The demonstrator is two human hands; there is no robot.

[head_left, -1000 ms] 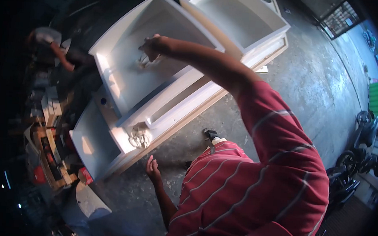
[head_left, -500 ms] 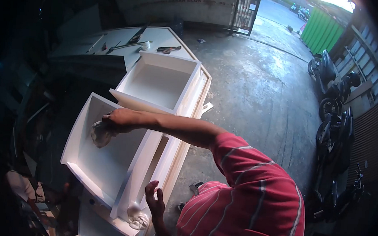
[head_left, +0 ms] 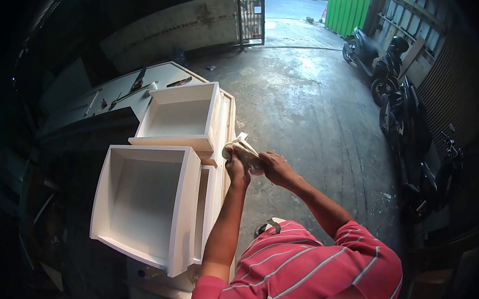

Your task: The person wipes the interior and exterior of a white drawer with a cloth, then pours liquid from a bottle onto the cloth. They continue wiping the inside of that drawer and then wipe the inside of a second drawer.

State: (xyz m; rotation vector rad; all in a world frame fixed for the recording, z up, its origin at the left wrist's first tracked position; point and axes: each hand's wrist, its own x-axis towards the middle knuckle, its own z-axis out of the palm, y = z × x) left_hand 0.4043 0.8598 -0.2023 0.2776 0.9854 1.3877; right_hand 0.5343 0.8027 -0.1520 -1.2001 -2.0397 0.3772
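A crumpled cream-white cloth (head_left: 244, 149) is bunched between my two hands, held out past the right side of the drawers. My left hand (head_left: 238, 170) is closed round its near left part, and my right hand (head_left: 276, 167) grips its right end. To the left of my forearm, a large white drawer box (head_left: 144, 207) lies with its open side up and its inside bare. Behind it stands a smaller white drawer box (head_left: 179, 116), also facing up. Both rest on a white panelled piece with a wooden edge (head_left: 227, 132).
Several tools, among them a long black-handled one (head_left: 140, 82), lie on the white panel (head_left: 162, 72) beyond the drawers. Motorbikes (head_left: 406, 120) are parked along the right wall. A green corrugated panel (head_left: 347, 13) stands by the open gateway. Concrete floor (head_left: 306, 109) stretches ahead.
My right hand has come out of the large drawer with the cloth and moved right. My left hand has risen from the near edge and taken hold of it too. The view has shifted.
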